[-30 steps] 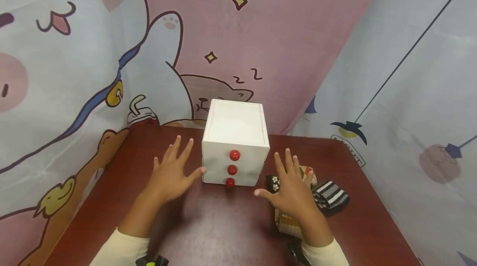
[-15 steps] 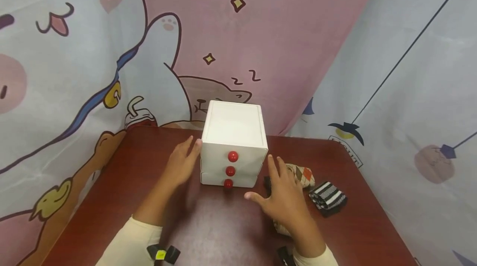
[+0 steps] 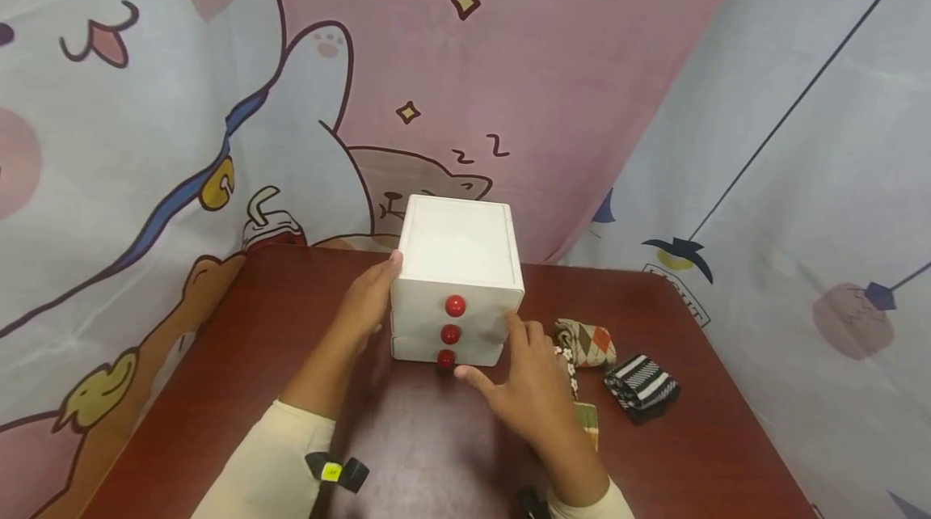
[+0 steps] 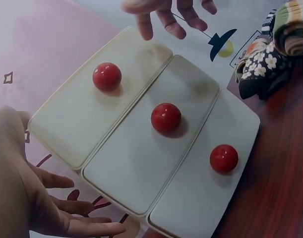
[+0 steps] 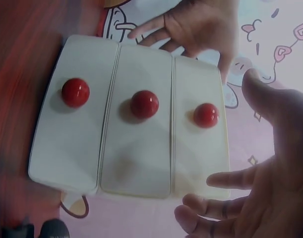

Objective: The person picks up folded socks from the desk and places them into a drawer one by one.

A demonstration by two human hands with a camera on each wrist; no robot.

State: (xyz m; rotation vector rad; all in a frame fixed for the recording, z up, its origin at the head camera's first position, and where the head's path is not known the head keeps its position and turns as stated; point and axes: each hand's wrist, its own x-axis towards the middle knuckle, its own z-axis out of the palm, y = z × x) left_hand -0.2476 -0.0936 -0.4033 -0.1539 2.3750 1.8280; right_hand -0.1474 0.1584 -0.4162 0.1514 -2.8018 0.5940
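Observation:
A small white three-drawer cabinet (image 3: 461, 244) stands on the table, its drawers closed, a round red knob (image 3: 455, 305) on each front. My left hand (image 3: 364, 305) is at the cabinet's left side, thumb near the top front corner; in the left wrist view its fingers (image 4: 91, 225) stretch along that side, relaxed. My right hand (image 3: 534, 381) is before the right front corner, fingertips overlapping the drawer fronts in the head view. The right wrist view shows its fingers (image 5: 225, 208) loosely spread, holding nothing. Neither hand is on a knob.
Several rolled socks lie right of the cabinet: an argyle sock (image 3: 587, 343), a black-and-white striped sock (image 3: 642, 386), a flowered black sock (image 4: 260, 67) and a green-and-tan sock (image 3: 587, 418) partly behind my right hand. A printed cloth (image 3: 567, 82) hangs behind the dark red table (image 3: 698, 454).
Both hands have moved inward to the cabinet, the left to its left side and the right to its front right corner. More of the socks shows now. The cabinet stays in place.

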